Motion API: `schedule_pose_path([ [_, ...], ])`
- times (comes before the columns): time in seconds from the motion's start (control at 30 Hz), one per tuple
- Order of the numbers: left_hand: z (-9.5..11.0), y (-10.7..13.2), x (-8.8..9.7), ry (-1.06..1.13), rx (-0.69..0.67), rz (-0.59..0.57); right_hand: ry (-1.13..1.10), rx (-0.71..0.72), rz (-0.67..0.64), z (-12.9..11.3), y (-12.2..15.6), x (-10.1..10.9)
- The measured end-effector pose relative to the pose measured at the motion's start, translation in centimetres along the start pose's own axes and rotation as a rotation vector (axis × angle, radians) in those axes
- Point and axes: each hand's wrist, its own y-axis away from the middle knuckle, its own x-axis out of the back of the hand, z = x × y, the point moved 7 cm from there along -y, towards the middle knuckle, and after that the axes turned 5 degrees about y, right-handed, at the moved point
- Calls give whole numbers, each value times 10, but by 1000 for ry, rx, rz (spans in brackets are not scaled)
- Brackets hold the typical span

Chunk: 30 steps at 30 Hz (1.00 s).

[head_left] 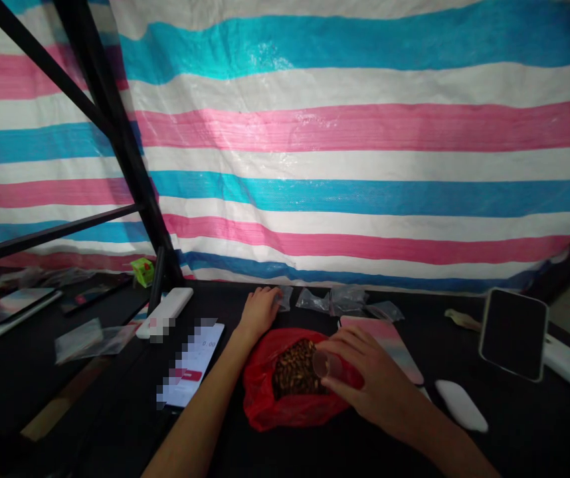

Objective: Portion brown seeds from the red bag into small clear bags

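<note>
A red plastic bag stands opened on the black table, with many small brown pieces, like grains or seeds, inside. My right hand is over its right side, fingers closed around a small clear cup whose mouth faces the pieces. What the cup contains cannot be made out. Beyond the red bag, my left hand reaches to the back of the table, its fingers bent at a small clear plastic bag. The fingertips there are partly hidden.
Several small clear packets lie along the back edge. Left of my forearm are a lit phone and a white device. To the right are a pink notebook-like item, a white mouse and a dark-screened tablet. A striped tarp hangs behind.
</note>
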Motion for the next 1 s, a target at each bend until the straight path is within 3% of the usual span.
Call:
schedule_pose_path([
  [0.1, 6, 6, 9, 103, 1, 83, 7, 33, -82, -9, -16, -3],
  [0.23, 23, 18, 17, 485, -28, 274, 3, 96, -186, -22, -40, -1],
  [0.33, 35, 27, 16, 546, -59, 323, -4, 127, -192, -21, -51, 3],
  [0.57, 45, 35, 21, 561, -71, 331, 47, 81, 180, 1, -58, 4],
  [0.7, 68, 42, 23, 648, -206, 221, 88, 101, 199, 6, -55, -9],
  [0.8, 79, 51, 31, 680, -287, 210, 26, 40, 260, 16, -53, -5],
  [0.9, 83, 58, 44, 559, -348, 290, -154, -79, 339, 29, -53, 3],
  [1.0, 89, 60, 47, 407, -429, 266, -357, -152, 343, 36, -52, 0],
])
